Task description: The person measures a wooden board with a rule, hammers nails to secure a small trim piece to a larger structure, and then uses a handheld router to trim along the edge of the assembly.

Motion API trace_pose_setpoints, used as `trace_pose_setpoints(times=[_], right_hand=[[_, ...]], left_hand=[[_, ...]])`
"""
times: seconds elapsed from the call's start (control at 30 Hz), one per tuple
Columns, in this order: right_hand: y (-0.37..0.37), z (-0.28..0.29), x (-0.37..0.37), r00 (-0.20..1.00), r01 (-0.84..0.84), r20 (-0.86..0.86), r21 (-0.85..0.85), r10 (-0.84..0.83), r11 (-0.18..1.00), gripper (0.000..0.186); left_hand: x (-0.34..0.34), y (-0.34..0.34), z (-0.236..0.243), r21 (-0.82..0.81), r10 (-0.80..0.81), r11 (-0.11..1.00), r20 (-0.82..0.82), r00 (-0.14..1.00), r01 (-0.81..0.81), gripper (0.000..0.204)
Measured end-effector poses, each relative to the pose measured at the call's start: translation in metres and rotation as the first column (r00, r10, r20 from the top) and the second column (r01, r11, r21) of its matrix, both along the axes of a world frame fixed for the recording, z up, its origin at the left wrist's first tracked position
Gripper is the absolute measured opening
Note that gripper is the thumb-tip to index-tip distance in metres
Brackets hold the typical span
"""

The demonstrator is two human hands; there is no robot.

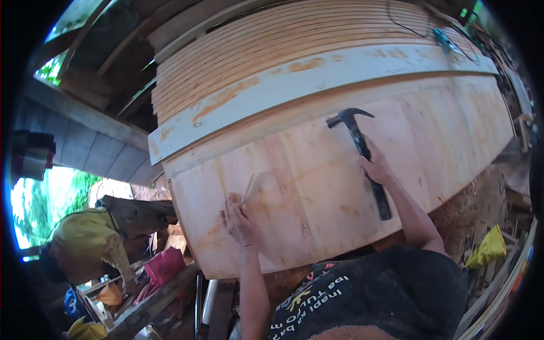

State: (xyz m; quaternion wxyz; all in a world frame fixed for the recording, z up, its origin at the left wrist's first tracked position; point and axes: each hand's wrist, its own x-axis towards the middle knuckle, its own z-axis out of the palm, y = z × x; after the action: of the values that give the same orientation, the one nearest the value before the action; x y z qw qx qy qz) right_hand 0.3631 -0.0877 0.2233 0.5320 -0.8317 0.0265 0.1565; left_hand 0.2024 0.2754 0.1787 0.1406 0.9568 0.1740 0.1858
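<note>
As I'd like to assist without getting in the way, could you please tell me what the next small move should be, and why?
Probably slide the right hand toward the free end of the hammer before any swing: it grips near mid-handle, with much handle extending past it over the wooden panel.

Forearms [253,283] outstretched, left fingers [233,214] bent, right fingers [372,148] clenched.

Hammer [355,133] over panel [328,181], boards [255,59] behind panel.
</note>
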Motion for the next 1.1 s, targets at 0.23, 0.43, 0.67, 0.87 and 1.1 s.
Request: trace_pose_setpoints(times=[0.23,0.43,0.67,0.87,1.1], right_hand=[[0.012,-0.006,0.004,0.993,0.04,0.103,0.14,-0.054,0.989,0.058],[0.004,0.004,0.006,0.995,0.023,0.095,0.176,-0.04,0.984,0.061],[-0.032,-0.004,0.005,1.0,0.007,0.009,0.588,-0.015,0.809,0.06],[-0.172,0.042,0.02,0.968,0.088,0.191,0.346,-0.162,0.934,0.06],[-0.295,0.056,0.144,0.785,0.239,0.615,-0.186,-0.076,0.953,0.061]], left_hand=[[0.0,0.02,-0.018,0.046,0.018,0.999,0.109,0.994,-0.023,0.033],[0.02,0.025,-0.014,-0.265,-0.002,0.964,0.0,1.0,0.002,0.023],[0.081,-0.061,0.007,-0.261,-0.059,0.961,0.132,0.989,0.092,0.026],[0.156,-0.184,0.032,-0.243,-0.16,0.951,0.137,0.978,0.19,0.026],[0.281,-0.286,0.021,0.013,-0.258,0.966,0.177,0.95,0.26,0.045]])
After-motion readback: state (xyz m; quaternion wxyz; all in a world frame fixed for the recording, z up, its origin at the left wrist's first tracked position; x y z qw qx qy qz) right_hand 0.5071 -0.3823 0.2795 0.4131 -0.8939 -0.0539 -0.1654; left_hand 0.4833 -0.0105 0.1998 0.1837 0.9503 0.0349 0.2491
